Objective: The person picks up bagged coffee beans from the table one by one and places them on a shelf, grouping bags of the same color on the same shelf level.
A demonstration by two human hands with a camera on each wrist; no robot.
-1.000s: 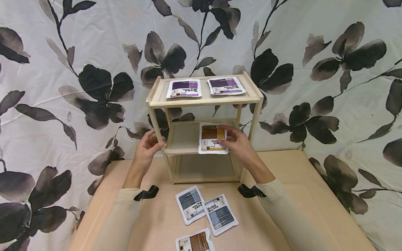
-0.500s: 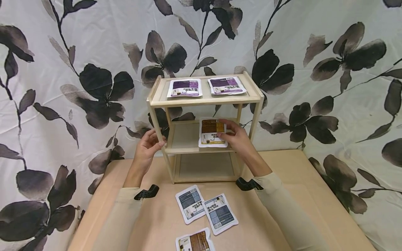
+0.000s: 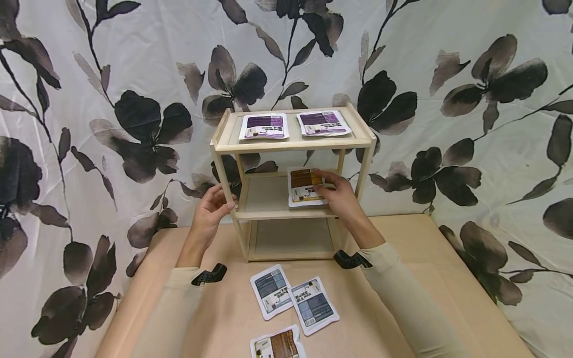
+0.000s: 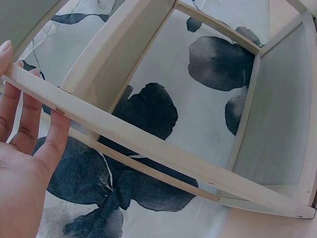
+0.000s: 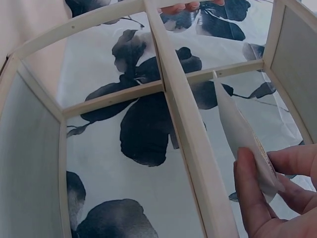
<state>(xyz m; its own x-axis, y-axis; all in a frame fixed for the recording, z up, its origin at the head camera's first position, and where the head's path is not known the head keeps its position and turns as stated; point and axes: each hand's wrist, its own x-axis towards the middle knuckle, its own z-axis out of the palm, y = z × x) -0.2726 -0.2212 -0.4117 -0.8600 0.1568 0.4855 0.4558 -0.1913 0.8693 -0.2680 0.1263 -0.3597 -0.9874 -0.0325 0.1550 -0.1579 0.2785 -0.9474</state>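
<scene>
A small wooden three-tier shelf (image 3: 286, 146) stands against the cloth. My left hand (image 3: 208, 211) holds its front left post (image 4: 124, 131); the left wrist view shows the fingers behind the post and the thumb over it. My right hand (image 3: 341, 201) pinches a brown-and-white packet (image 3: 301, 185) by its right side, above the right half of the middle tier. Seen edge-on in the right wrist view, the packet (image 5: 242, 129) is tilted and sits inside the frame, between thumb and fingers. Two purple-and-white packets, left (image 3: 264, 126) and right (image 3: 323, 123), lie on the top tier.
In front of the shelf, two blue-grey packets, left (image 3: 271, 291) and right (image 3: 315, 306), overlap at a corner on the tan table (image 3: 429, 278). Another brown packet (image 3: 279, 345) lies nearer, cut off by the view's edge. Floral cloth (image 3: 492, 149) hangs behind.
My right hand has carried the brown packet from the middle tier's front edge farther back in over that tier, then slightly right. The left hand stays on the post.
</scene>
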